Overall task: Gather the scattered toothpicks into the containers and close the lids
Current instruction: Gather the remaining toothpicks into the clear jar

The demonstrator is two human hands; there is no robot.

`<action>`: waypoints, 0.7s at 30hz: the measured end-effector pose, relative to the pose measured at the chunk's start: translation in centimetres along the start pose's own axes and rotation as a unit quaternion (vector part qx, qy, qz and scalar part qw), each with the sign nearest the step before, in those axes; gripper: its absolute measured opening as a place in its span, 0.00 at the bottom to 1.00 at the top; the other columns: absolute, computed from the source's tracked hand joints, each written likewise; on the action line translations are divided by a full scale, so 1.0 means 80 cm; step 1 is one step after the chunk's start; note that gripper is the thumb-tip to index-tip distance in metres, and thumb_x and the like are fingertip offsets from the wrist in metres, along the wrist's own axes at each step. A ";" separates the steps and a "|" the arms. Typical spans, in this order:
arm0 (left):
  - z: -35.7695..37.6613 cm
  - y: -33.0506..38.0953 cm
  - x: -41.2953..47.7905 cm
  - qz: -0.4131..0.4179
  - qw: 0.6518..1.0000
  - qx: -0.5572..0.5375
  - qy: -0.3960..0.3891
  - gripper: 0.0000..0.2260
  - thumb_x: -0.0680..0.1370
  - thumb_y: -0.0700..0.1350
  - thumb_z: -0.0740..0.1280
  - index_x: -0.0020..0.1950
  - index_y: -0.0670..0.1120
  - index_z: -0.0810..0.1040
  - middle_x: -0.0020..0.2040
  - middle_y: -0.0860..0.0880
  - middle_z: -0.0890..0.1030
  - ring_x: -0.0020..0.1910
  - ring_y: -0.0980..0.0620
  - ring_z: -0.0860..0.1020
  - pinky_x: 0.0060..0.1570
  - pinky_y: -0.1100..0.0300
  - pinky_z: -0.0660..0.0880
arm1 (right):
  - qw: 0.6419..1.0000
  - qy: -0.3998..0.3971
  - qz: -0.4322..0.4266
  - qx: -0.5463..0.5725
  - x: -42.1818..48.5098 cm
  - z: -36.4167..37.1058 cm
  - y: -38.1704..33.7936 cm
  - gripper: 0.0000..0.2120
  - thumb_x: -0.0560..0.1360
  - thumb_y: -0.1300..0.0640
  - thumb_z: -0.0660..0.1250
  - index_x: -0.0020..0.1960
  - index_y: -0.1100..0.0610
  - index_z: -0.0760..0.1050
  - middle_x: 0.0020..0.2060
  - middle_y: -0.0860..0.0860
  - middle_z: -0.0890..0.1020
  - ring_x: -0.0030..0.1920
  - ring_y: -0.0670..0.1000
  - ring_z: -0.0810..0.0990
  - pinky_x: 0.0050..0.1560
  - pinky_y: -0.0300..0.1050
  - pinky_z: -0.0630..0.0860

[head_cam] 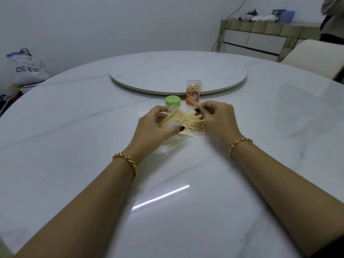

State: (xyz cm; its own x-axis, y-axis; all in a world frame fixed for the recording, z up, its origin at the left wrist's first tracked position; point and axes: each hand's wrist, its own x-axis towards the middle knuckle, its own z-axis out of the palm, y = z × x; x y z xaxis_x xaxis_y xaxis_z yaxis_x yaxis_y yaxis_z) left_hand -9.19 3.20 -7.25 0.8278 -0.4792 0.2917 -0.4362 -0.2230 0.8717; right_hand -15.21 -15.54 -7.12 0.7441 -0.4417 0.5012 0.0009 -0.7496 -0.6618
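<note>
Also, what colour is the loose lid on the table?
Green; the lid shows in the head view.

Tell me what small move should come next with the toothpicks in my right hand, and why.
Probably feed the bundle pinched in the right hand into the clear container that the left hand holds tilted; it is partly filled, and many loose toothpicks lie on the table.

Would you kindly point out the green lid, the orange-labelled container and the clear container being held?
green lid [173, 98]: head view, its flat top.
orange-labelled container [193, 94]: head view, its orange label.
clear container [174, 122]: head view, its side wall.
</note>
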 end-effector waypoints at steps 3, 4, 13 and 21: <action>-0.001 0.001 0.000 0.004 1.000 0.004 -0.003 0.21 0.67 0.48 0.78 0.57 0.51 0.76 0.53 0.52 0.80 0.52 0.61 0.78 0.50 0.64 0.78 | 0.997 0.004 0.022 0.072 -0.001 -0.003 -0.013 0.08 0.77 0.62 0.65 0.42 0.54 0.80 0.36 0.49 0.84 0.34 0.44 0.82 0.36 0.32 0.75; -0.001 0.002 0.000 0.005 1.000 0.007 -0.004 0.22 0.67 0.48 0.78 0.57 0.51 0.76 0.53 0.52 0.80 0.52 0.61 0.77 0.49 0.66 0.77 | 0.994 0.007 0.030 0.102 -0.001 -0.004 -0.018 0.08 0.77 0.62 0.64 0.42 0.54 0.79 0.36 0.48 0.84 0.34 0.44 0.83 0.37 0.30 0.74; 0.001 0.008 -0.003 0.019 1.000 0.018 -0.012 0.22 0.67 0.49 0.78 0.57 0.52 0.75 0.54 0.52 0.79 0.54 0.57 0.77 0.45 0.76 0.71 | 0.894 -0.005 0.137 0.427 0.004 -0.013 -0.060 0.07 0.81 0.61 0.59 0.50 0.60 0.75 0.38 0.49 0.85 0.44 0.47 0.85 0.51 0.41 0.80; 0.003 0.010 -0.004 0.029 0.999 0.007 -0.009 0.20 0.67 0.48 0.78 0.55 0.53 0.75 0.51 0.52 0.81 0.52 0.61 0.78 0.44 0.75 0.72 | 0.896 -0.073 0.114 0.423 -0.008 0.008 -0.068 0.07 0.81 0.59 0.59 0.52 0.60 0.74 0.50 0.55 0.84 0.54 0.49 0.82 0.52 0.46 0.80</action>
State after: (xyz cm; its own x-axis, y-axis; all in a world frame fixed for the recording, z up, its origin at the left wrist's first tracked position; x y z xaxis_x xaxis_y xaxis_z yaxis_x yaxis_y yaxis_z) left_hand -9.87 2.97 -6.70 0.7941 -0.5074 0.3347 -0.4891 -0.2064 0.8475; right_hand -15.28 -10.86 -4.23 0.8688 -0.4200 0.2621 0.2983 0.0215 -0.9542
